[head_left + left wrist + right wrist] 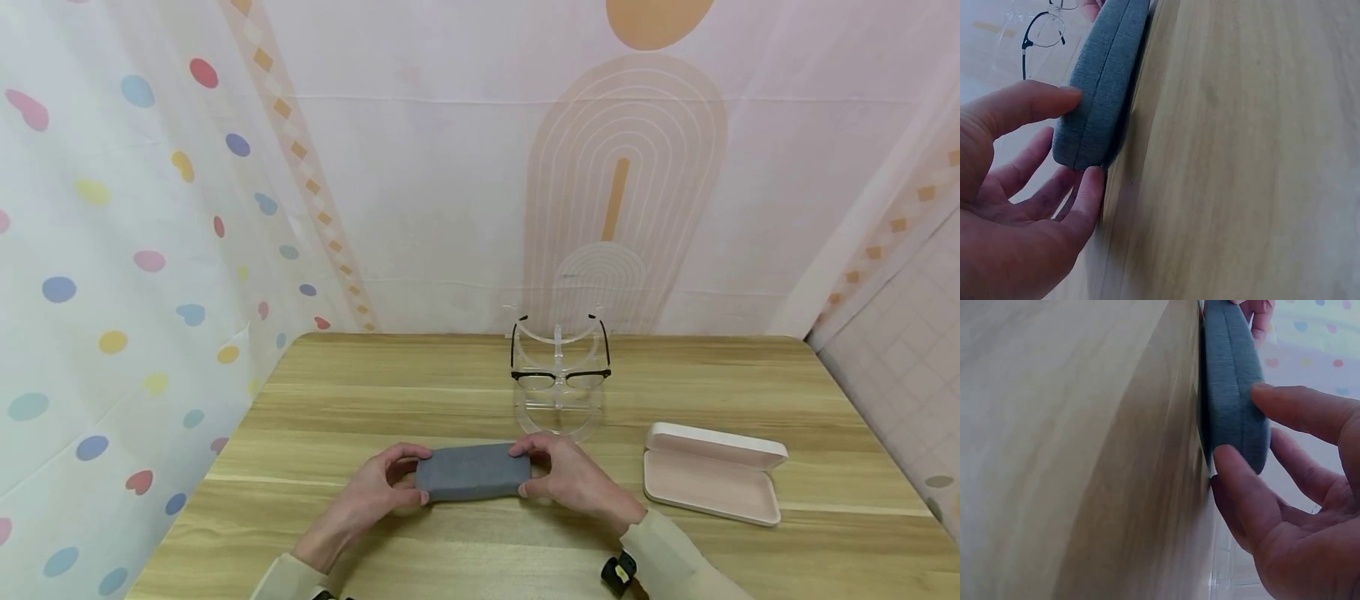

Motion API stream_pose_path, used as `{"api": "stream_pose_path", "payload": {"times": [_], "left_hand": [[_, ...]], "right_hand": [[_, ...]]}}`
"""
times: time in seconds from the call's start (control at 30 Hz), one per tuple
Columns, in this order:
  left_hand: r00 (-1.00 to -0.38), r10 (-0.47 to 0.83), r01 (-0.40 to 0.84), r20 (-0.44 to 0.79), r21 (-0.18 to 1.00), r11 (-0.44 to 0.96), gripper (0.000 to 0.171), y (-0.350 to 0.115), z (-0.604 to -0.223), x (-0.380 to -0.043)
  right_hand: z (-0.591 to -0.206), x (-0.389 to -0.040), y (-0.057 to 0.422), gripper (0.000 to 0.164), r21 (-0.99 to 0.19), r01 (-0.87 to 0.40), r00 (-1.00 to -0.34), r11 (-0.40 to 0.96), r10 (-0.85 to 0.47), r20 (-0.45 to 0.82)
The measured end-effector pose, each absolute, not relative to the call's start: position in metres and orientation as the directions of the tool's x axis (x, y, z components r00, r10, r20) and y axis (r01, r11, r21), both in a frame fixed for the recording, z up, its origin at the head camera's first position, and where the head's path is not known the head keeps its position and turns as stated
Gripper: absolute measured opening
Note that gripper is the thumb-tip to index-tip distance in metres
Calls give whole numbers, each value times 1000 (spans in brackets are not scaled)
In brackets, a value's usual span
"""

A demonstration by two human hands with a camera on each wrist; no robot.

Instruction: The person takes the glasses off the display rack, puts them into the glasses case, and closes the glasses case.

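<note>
Case in grey-blue fabric; oblong, with lengthwise seam

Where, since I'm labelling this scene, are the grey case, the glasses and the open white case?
Grey case (472, 472), head view: middle of its top.
Glasses (585, 375), head view: black upper rim of one lens.
Open white case (711, 484), head view: inside of its base.

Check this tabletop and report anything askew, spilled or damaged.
Nothing looks spilled or damaged. Only the pink-lined case stands out slightly: it lies open, skewed on the table, while the gray case looks closed.
</note>
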State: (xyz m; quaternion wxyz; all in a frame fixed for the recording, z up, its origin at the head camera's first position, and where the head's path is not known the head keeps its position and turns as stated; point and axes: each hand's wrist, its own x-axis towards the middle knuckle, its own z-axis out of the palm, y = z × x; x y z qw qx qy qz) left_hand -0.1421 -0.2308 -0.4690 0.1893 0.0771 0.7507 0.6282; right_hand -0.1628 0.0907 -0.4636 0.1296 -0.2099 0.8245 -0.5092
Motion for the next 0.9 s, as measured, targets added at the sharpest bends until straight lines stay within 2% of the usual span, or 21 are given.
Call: {"api": "stream_pose_path", "payload": {"times": [0.1,0.23,0.43,0.63,0.77,0.9], "left_hand": [[-911,377,-102,-168,977,189,60,-231,-469,-140],[-930,343,-55,-134,972,228,53,-231,-466,-134],[-977,188,-41,-101,954,298,52,-222,-460,-124],[-997,48,74,60,920,384,46,-204,-454,-122],[-982,7,176,188,903,392,39,-190,-448,-123],[-960,-22,253,278,904,344,30,-176,-441,-126]], "right_hand": [[-463,-161,95,34,-908,-221,-865,357,-501,13],[-461,-157,106,32,-927,-218,-854,304,-519,30],[-451,-146,124,33,-892,-239,-914,383,-400,73],[-433,-138,138,28,-884,-230,-964,407,-217,151],[-427,-136,146,24,-878,-282,-959,388,-153,240],[-424,-136,152,21,-842,-356,-933,405,-106,343]]}}
